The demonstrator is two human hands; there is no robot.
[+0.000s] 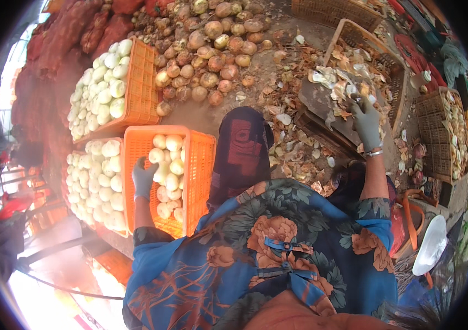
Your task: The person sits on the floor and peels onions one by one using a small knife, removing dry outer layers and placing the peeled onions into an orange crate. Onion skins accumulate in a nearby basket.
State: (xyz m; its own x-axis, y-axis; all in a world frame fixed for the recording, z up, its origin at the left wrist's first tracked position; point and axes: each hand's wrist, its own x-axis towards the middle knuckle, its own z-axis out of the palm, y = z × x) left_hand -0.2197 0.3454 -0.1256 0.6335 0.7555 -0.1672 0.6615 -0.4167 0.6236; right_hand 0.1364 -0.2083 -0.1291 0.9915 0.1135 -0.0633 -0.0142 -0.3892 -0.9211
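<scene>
My left hand [143,178], in a grey glove, is inside an orange plastic crate [201,165], its fingers and thumb apart beside the peeled onions [171,181]. No onion is plainly in its grasp. On the right, my right hand [365,119], gloved in grey, is over a worn board [320,99] with onion skins [341,88] on and beside it. Its fingers are bent around a small metal tool [356,99], perhaps a short knife; most of the tool is hidden. A heap of unpeeled onions [209,62] lies on the ground ahead.
Two fuller crates of peeled onions, one upper [143,82] and one lower [98,181], stand at the left. Red mesh sacks [60,49] are piled behind. A brown crate [399,90] of skins stands beyond the board, another crate [432,132] at the far right. Skins litter the ground.
</scene>
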